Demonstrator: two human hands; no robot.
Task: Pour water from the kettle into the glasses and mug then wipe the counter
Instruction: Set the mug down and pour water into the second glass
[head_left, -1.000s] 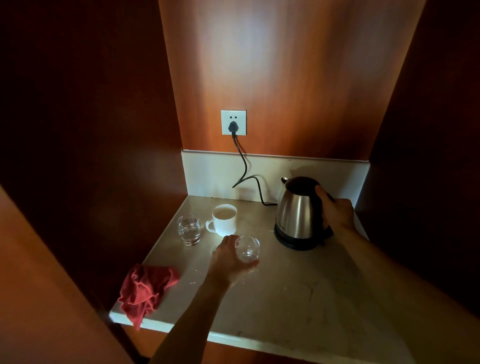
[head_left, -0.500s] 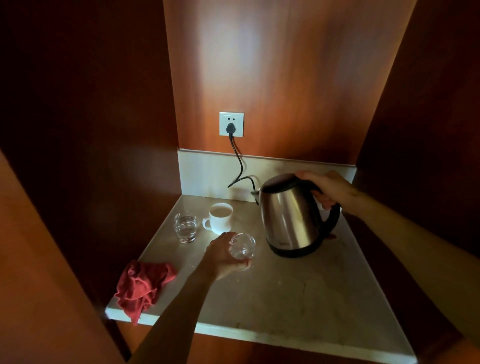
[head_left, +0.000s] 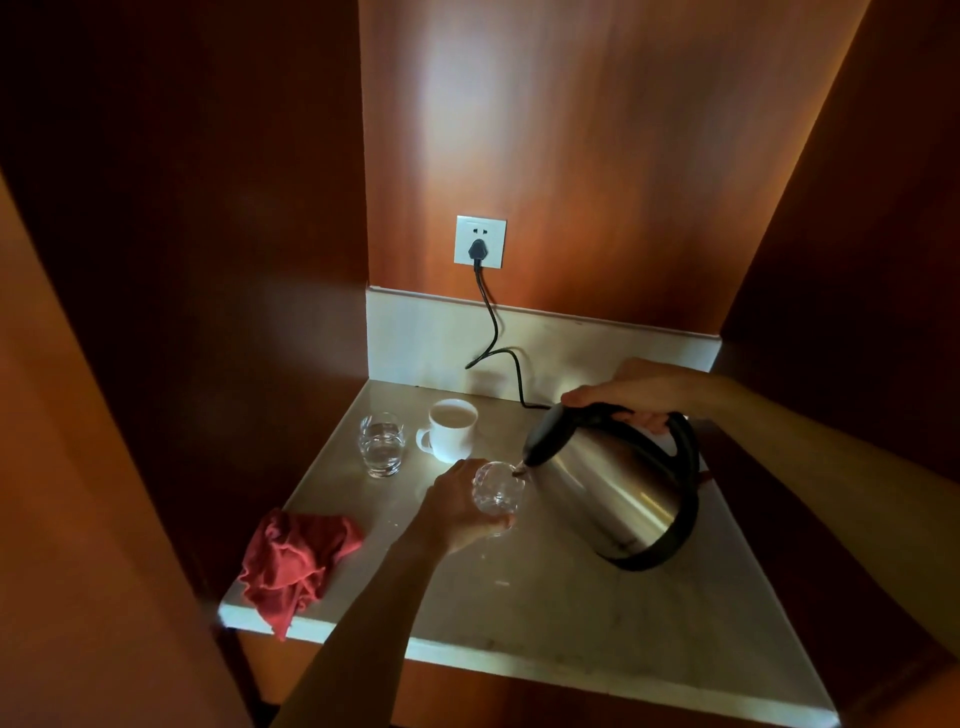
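Glass (head_left: 497, 491) near the counter's (head_left: 571, 597) middle is thin, smooth, breakable; the left hand (head_left: 457, 512) wraps its side to steady it. To its right the kettle (head_left: 613, 488), probably heavy with water, tilts with spout at the rim, right hand (head_left: 636, 392) clenched on the handle, the safest hold.

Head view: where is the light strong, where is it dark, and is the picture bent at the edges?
Head view: the brightest patch is a soft glare on the wood back panel; the side walls sink into deep shadow; the kettle shows a streak of reflected light on its steel; the glass in the left hand is hard to read; the counter edges bow from wide-angle distortion.
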